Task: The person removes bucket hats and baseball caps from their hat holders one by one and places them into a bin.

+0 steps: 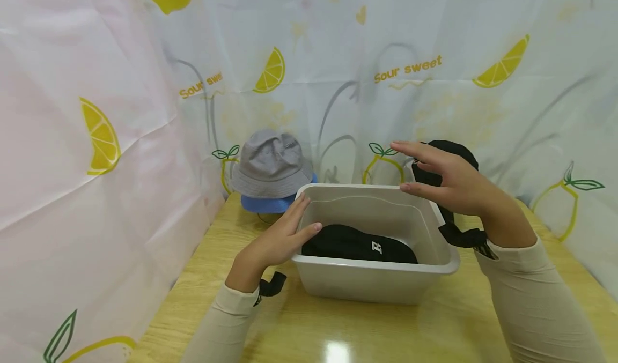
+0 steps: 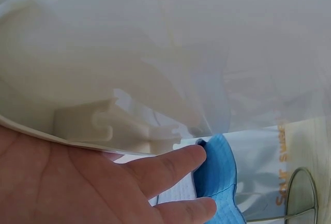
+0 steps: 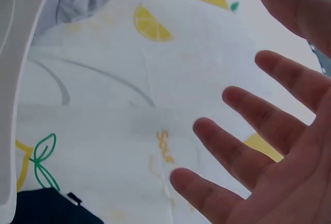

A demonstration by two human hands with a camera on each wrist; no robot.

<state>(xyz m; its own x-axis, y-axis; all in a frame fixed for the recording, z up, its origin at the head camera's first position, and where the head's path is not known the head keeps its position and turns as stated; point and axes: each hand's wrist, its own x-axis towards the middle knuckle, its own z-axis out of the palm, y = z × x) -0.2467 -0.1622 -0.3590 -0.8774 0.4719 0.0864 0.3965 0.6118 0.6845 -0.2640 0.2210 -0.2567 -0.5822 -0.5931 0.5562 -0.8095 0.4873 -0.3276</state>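
A light grey plastic basin (image 1: 357,282) stands on the table, and a black cap (image 1: 343,242) with a white letter lies inside it. My left hand (image 1: 272,245) is at the basin's left rim, its fingers nearly straight along the outside and the thumb over the inside. In the left wrist view the palm lies against the rim (image 2: 77,142). Above the basin's right side, my right hand (image 1: 456,183) is held in the air with fingers extended and spread. It holds nothing, and the right wrist view shows its fingers (image 3: 227,154) apart from the basin.
Left behind the basin, a grey bucket hat (image 1: 272,164) sits over a blue hat (image 1: 265,205) on a wire stand (image 2: 305,211). Another black cap (image 1: 454,149) stands behind my right hand. Lemon-printed curtains (image 1: 328,41) hang close behind and beside the wooden table (image 1: 212,261).
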